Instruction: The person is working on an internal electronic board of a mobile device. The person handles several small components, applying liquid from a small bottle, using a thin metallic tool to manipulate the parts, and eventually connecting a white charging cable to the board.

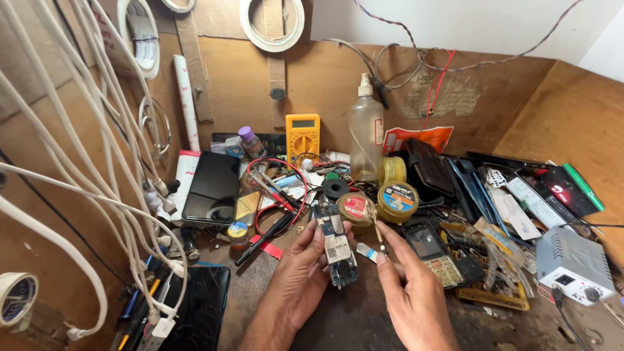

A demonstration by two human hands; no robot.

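Blue circuit board pinched upright in left hand; right hand grips thin brush

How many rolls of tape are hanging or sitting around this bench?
4 in view: two white tape rolls on the back wall at top, one centre and one left, part of another at the top edge, and one at far left. Clutter may hide more.

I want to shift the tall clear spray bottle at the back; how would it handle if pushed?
The spray bottle is tall and narrow, so it probably tips easily. It looks like thin clear plastic, likely light. Clutter crowds its base, so it may snag.
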